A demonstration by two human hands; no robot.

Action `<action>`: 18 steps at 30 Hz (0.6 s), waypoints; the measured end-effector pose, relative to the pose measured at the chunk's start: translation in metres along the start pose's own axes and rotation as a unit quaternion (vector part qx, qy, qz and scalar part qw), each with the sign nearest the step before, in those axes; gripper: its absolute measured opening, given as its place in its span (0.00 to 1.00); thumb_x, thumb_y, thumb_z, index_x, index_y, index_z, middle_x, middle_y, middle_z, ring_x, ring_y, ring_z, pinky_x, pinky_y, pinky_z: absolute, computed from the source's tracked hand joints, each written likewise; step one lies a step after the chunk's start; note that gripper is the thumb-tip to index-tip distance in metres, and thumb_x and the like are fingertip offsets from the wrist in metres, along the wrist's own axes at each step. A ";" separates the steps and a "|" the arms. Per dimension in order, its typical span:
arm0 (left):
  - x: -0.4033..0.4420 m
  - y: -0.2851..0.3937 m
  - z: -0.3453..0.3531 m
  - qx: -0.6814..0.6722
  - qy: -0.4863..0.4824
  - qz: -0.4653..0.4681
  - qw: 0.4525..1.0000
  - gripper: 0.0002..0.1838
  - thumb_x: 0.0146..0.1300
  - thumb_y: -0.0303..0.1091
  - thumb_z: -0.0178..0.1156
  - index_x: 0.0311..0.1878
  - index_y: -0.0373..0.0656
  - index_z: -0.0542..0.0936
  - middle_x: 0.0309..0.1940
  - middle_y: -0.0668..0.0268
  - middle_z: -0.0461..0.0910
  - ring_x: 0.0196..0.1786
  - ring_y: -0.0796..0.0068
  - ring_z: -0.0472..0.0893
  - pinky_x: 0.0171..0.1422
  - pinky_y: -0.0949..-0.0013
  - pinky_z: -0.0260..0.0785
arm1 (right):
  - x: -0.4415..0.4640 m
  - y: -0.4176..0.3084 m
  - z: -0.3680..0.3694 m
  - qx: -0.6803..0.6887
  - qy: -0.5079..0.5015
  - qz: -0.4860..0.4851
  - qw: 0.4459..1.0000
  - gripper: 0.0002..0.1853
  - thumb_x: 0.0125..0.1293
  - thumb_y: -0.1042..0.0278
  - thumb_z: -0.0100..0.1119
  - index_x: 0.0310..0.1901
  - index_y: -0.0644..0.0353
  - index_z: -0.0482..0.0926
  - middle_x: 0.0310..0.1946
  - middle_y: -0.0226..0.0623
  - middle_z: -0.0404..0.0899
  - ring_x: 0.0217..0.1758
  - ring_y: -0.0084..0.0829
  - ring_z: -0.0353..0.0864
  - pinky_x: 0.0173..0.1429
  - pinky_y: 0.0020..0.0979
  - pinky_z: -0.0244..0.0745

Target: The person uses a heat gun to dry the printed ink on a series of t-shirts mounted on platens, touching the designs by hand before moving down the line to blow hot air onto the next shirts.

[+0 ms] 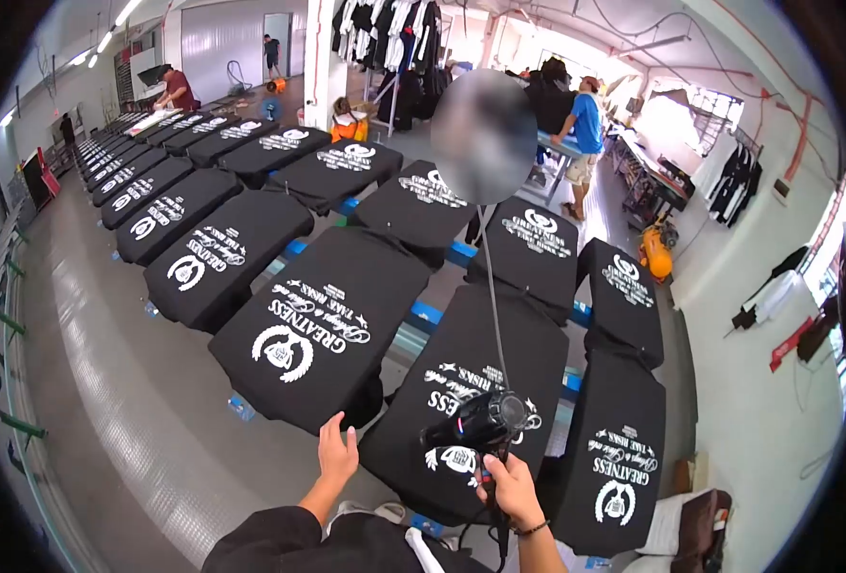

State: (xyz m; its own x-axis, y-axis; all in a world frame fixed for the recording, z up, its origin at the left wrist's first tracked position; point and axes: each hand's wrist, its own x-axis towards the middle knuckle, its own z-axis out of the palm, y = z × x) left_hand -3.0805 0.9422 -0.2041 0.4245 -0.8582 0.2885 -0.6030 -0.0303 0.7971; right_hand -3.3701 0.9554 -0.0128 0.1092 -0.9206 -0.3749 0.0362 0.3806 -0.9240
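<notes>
My right hand [511,489] is wrapped round the handle of a black hair dryer [475,422]. The dryer is over a black T-shirt [509,334] with a white print, stretched on a board, and covers part of the lettering. A cord hangs below the handle. My left hand [337,451] is raised with its fingers apart and nothing in it, near the front corner of another printed black T-shirt [347,277] to the left. A third printed T-shirt [619,449] lies on a board to the right of the dryer.
Rows of boards with printed black shirts [222,248] run to the far left. A grey cable [492,296] stretches over the middle shirts. An orange tank [659,250] stands by the right wall. One person in blue [587,124] and another in dark red [178,93] are further back.
</notes>
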 end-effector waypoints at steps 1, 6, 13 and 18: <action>0.001 0.001 0.000 -0.003 -0.003 -0.002 1.000 0.22 0.70 0.38 0.54 0.62 0.37 0.71 0.59 0.51 0.75 0.62 0.50 0.73 0.68 0.55 0.64 | -0.007 0.002 0.001 0.006 0.000 0.004 1.000 0.11 0.73 0.65 0.55 0.35 0.62 0.74 0.24 0.31 0.76 0.18 0.22 0.74 0.23 0.27 0.67; -0.001 0.001 0.007 -0.018 -0.013 0.024 0.999 0.21 0.72 0.35 0.53 0.63 0.35 0.72 0.59 0.49 0.75 0.62 0.51 0.74 0.68 0.57 0.65 | -0.043 -0.001 -0.027 -0.012 -0.018 0.020 1.000 0.12 0.73 0.60 0.53 0.43 0.63 0.73 0.25 0.33 0.76 0.18 0.22 0.72 0.24 0.25 0.68; 0.000 0.003 0.021 -0.019 -0.071 0.032 0.997 0.21 0.73 0.38 0.53 0.64 0.36 0.72 0.59 0.53 0.76 0.62 0.55 0.74 0.67 0.58 0.65 | -0.093 -0.002 -0.054 -0.035 0.085 0.028 0.995 0.08 0.73 0.69 0.52 0.45 0.65 0.71 0.25 0.31 0.73 0.19 0.19 0.70 0.25 0.23 0.65; 0.004 0.014 0.035 -0.026 -0.105 0.023 0.994 0.22 0.73 0.38 0.52 0.65 0.37 0.71 0.60 0.54 0.75 0.65 0.56 0.72 0.68 0.59 0.63 | -0.087 0.004 -0.067 -0.055 0.139 0.006 0.989 0.09 0.74 0.66 0.52 0.45 0.64 0.71 0.25 0.31 0.72 0.19 0.20 0.69 0.24 0.23 0.65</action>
State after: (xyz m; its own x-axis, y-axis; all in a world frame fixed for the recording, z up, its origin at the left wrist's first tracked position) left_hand -3.1110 0.9209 -0.2100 0.2433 -0.9465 0.2122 -0.5799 0.0334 0.8140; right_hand -3.4456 1.0311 0.0113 -0.1679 -0.9108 -0.3772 -0.0742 0.3932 -0.9165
